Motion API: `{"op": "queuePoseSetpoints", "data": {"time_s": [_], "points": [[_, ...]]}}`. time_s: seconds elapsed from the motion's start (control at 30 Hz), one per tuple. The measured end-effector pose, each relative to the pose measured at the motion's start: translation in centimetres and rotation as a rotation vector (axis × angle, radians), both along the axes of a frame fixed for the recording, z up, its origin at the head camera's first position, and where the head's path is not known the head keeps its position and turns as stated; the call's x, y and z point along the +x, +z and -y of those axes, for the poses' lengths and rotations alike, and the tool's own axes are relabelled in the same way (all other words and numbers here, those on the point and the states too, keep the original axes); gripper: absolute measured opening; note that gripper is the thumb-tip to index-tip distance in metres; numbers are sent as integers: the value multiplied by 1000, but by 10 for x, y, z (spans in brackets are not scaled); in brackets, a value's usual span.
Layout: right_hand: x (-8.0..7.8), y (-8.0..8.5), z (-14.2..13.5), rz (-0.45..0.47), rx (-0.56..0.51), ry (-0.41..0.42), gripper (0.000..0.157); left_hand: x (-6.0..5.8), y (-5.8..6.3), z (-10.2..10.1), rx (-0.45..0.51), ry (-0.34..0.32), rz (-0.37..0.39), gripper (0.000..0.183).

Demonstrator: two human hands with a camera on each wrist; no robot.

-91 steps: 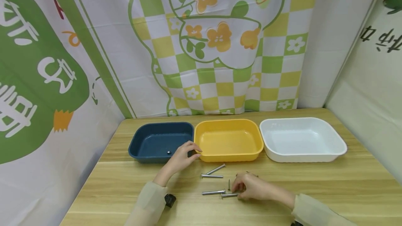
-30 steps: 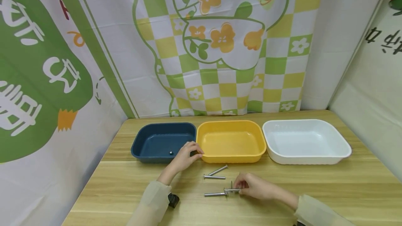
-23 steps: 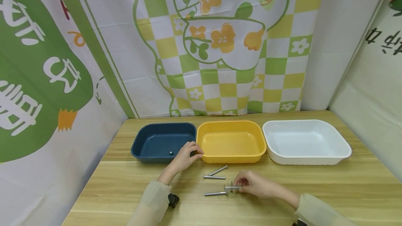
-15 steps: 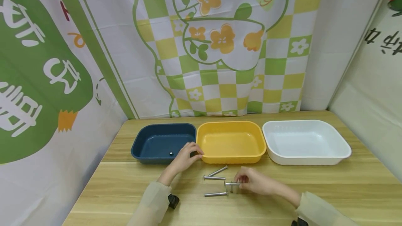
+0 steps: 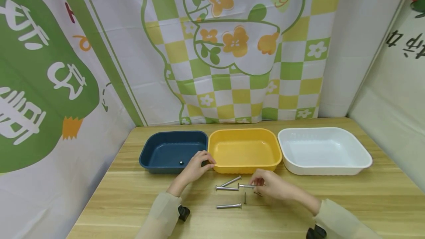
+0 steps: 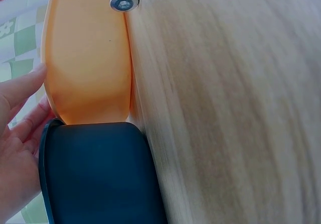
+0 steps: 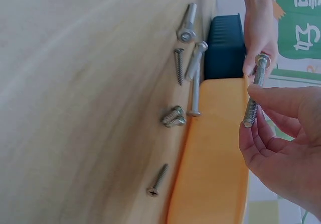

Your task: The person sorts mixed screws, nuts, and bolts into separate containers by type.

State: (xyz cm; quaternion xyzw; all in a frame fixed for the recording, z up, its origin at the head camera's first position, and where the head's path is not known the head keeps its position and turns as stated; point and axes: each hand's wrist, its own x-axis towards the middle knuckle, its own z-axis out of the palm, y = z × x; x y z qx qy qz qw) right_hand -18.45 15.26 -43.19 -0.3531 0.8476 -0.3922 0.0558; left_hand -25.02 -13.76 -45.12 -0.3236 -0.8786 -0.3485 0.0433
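My left hand [image 5: 197, 166] rests at the corner where the dark blue tray [image 5: 142, 154] and yellow tray [image 5: 244, 168] meet, fingertips touching the yellow rim. A silver bolt [image 7: 258, 86], threaded along its shank, is pinched between thumb and fingers of my right hand [image 5: 270, 184], raised just in front of the yellow tray. To its left lie two more bolts, one slanted [image 5: 231, 181] and one level [image 5: 227, 188]. Nearer me is another bolt [image 5: 229, 206]. A small screw [image 5: 245, 198] points away from me. Short screws [image 7: 173, 117] lie beneath the right hand.
At the right of the row stands a white tray [image 5: 325, 170]. One small shiny metal piece [image 5: 181, 162] lies inside the blue tray. Another screw [image 7: 158, 181] is on the wooden table [image 5: 109, 202]. Printed cloth [image 5: 232, 95] hangs behind the trays.
My right hand has picked up the bolt near the small screw, lifted it and carried it toward the yellow tray. The left hand keeps its place at the tray rims.
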Motion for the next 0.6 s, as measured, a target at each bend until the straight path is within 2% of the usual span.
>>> {"op": "queuePoseSetpoints", "data": {"time_s": [0.3, 0.6], "points": [[-11, 15, -4, -3, 11, -23, 11, 0, 1, 0, 10, -10, 14, 5], [-22, 19, -3, -29, 14, -46, 10, 0, 1, 0, -1, -7, -1, 5]]}}
